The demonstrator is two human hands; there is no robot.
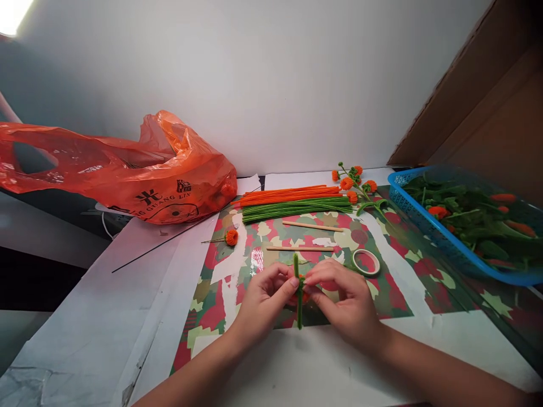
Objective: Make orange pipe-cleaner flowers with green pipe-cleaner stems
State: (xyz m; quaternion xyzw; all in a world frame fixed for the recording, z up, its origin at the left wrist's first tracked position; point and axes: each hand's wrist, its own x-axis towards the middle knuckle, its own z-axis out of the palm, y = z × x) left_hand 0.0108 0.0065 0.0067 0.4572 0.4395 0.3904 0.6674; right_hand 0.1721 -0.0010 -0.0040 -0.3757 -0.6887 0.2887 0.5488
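My left hand (265, 299) and my right hand (345, 299) meet over a patterned sheet (382, 294), both pinching a green pipe cleaner (296, 265) that stands upright between the fingertips. A bit of orange fuzz shows where the fingers pinch it. The lower end of the pipe cleaner hangs below my hands.
Bundles of orange pipe cleaners (288, 195) and green pipe cleaners (297, 208) lie behind, with two wooden sticks (311, 226), a tape roll (366, 262), an orange pompom (231, 237) and a finished flower sprig (356, 183). Orange plastic bag (127, 169) at left, blue basket (428, 226) at right.
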